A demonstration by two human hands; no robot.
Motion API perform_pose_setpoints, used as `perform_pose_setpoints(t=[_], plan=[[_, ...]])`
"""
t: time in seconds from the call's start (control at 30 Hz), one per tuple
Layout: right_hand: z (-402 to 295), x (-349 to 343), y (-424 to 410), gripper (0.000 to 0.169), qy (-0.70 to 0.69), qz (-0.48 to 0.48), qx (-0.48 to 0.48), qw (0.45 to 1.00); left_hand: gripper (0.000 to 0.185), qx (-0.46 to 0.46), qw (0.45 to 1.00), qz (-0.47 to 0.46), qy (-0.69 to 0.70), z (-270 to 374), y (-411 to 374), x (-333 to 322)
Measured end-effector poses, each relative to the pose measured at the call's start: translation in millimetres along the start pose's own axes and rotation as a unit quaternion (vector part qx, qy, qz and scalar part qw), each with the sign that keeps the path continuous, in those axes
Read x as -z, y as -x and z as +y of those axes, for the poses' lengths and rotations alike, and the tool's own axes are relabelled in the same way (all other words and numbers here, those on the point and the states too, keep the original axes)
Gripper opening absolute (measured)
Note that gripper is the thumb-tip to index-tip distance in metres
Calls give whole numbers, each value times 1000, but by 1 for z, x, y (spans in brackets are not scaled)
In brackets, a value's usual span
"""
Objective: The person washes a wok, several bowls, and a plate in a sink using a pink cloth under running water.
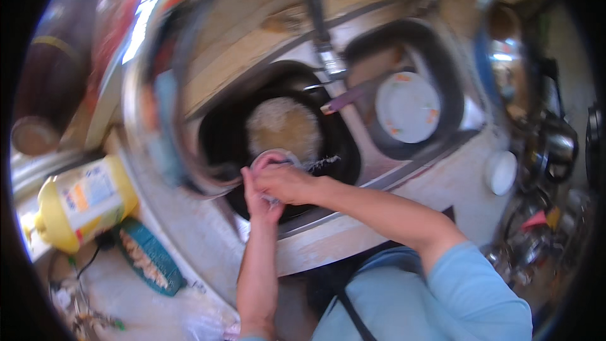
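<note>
My left hand (261,202) grips a small round cup or bowl (273,154) with a pinkish inside, over the near edge of the left sink basin. My right hand (284,183) crosses from the right, its fingers bent at the vessel's mouth. Whether those fingers hold anything is hidden. Light suds or splashing water (326,163) show just right of the vessel. Beyond both hands, a round pool of foamy, yellowish water (284,125) stands in the dark left basin (220,128).
The faucet (329,59) stands above the divider, where a purple-handled utensil (348,98) lies. A white plate (408,108) is in the right basin. A large shiny metal pot (177,161), yellow bottle (85,203) and green basket (151,258) are left; a white round container (502,173) is right.
</note>
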State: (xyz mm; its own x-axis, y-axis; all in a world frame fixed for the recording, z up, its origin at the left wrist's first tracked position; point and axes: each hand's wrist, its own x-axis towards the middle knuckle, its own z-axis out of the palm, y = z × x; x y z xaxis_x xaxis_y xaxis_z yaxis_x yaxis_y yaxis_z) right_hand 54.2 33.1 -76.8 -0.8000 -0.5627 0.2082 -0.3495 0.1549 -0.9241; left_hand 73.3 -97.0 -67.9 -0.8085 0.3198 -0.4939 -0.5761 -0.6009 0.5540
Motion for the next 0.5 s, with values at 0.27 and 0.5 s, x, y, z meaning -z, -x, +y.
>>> perform_pose_setpoints(t=[0.27,0.5], plan=[[4,-23,-11,35,28,154,-270,950,54,-190,845,240,-439,-2,1,-2],[-27,19,71,24,170,126,-326,921,48,-188,908,207,-311,47,-7,-64]])
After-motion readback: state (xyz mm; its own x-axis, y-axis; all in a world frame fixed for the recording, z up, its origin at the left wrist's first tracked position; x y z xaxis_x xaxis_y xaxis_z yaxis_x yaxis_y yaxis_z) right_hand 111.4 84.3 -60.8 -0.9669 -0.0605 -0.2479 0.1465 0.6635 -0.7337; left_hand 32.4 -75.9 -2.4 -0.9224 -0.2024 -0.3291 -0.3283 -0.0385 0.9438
